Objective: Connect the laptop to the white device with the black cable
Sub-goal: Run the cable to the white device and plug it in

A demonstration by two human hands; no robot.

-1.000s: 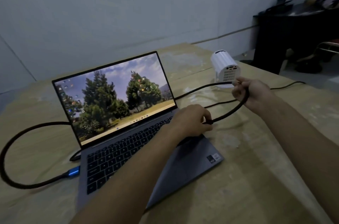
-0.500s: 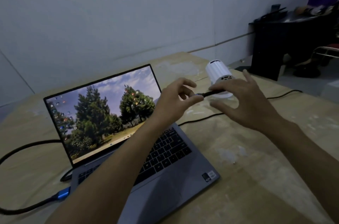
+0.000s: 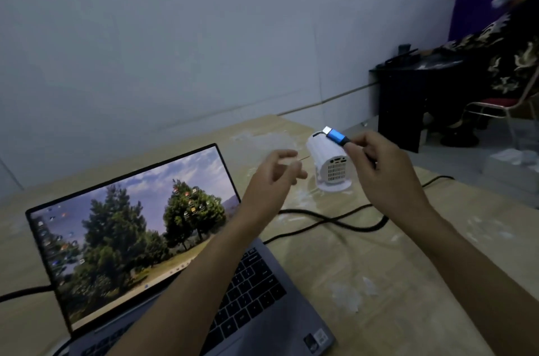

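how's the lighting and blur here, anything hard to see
Head view: the room is dim, the laptop screen brightest; the left hand is motion-blurred; the right hand and blue plug are sharper; straight edges bow from the wide lens.

The laptop [image 3: 163, 253] (front edge) is cut off; left hand [image 3: 272, 178] blurred.

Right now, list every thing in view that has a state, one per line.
Laptop: lid open, screen on.
Blue plug: unplugged, held in the air above the device.
White device: standing on the table, rear ports empty.
Black cable: slack on the table.
Right hand: pinching the plug's cable end.
Left hand: open, empty.
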